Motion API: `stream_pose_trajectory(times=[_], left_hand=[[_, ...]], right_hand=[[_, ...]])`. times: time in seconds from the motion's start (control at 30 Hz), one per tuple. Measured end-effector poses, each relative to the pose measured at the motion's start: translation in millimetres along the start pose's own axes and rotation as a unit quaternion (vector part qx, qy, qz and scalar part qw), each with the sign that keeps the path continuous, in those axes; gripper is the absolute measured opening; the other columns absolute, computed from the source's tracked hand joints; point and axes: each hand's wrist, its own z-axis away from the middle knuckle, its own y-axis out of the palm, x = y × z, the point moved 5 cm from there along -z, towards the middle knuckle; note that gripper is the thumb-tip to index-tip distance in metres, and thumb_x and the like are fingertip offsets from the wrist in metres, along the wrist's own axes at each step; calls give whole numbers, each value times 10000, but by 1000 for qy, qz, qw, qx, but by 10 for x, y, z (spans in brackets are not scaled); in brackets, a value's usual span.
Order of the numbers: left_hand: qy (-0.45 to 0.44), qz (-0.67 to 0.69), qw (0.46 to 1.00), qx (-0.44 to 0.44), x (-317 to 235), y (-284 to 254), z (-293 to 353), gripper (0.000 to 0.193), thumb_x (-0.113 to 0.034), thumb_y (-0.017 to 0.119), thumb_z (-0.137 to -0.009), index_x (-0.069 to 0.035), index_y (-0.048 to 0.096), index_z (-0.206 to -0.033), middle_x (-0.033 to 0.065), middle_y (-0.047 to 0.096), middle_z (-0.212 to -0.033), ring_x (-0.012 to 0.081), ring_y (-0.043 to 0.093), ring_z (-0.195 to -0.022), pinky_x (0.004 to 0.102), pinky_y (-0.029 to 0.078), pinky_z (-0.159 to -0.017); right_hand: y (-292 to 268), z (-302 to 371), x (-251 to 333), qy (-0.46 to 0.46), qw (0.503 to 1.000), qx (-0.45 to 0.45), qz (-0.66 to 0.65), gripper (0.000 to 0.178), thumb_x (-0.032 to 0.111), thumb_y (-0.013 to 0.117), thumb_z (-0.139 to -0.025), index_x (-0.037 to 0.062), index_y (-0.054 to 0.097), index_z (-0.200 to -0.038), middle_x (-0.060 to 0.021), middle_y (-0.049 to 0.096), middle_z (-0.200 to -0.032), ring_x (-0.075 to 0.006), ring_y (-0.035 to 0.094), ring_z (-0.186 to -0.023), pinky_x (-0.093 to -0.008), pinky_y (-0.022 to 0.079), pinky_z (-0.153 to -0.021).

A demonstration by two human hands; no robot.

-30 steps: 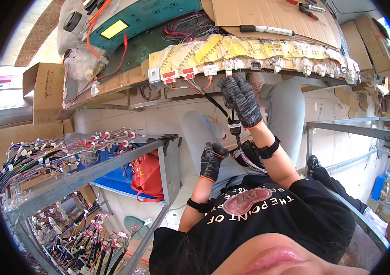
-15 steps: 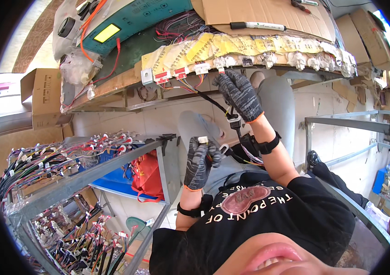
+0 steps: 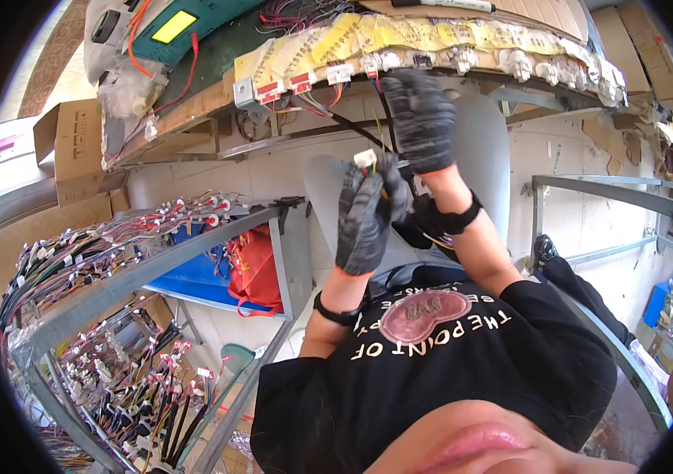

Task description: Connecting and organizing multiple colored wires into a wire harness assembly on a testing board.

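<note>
My left hand, in a grey-black knit glove, is closed around the wires of a white plug connector that sticks up past its fingers. My right hand, gloved the same way, is at the front edge of the test board, beside its row of sockets; motion smears its fingers, so any hold is hidden. Several red and white connectors sit along that edge at the left. From them a black-sleeved wire harness runs down toward my hands, and part of it lies below them over my lap.
A teal tester with a lit yellow screen stands at the far left of the bench. Metal racks heaped with wire harnesses are on my left. Another metal frame is on my right, and a cardboard box stands at the left.
My left hand has risen with the white connector toward the board, closer to my right hand. My right hand has moved up slightly along the board edge. The whole view has shifted a little.
</note>
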Motion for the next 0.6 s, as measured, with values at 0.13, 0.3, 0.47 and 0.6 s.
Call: stream_pose_trajectory(times=[0.13, 0.3, 0.47, 0.6], left_hand=[[336, -430, 833, -88, -138, 86, -172, 293, 14, 486, -865, -28, 550, -1148, 23, 548, -892, 94, 502, -739, 230, 416, -648], [417, -642, 632, -120, -12, 409, -300, 293, -25, 509, -853, 1, 545, -1142, 58, 541, -893, 176, 516, -811, 275, 422, -733], [389, -608, 688, -80, 159, 286, -365, 359, -8, 544, -811, -19, 520, -1169, 129, 553, -927, 281, 552, -874, 331, 437, -787], [387, -595, 700, -80, 178, 272, -279, 416, 29, 560, -780, -31, 512, -1189, 135, 569, -1010, 273, 573, -910, 349, 443, -805]], right_hand=[[-436, 248, 266, -114, 993, 27, -21, 112, 137, 628, -784, 46, 627, -849, -141, 623, -771, -326, 588, -709, -407, 462, -661], [-313, 450, 30, 185, 960, 103, -184, 157, 121, 562, -855, 10, 624, -947, -148, 628, -825, -236, 599, -743, -310, 466, -702], [-187, 306, -262, 256, 886, 86, -376, 152, 118, 560, -873, -16, 616, -921, -43, 632, -787, -101, 554, -710, -248, 462, -659], [-99, 221, -480, 320, 880, 92, -340, 129, 126, 591, -860, 7, 632, -890, -36, 632, -778, -75, 542, -710, -213, 434, -665]])
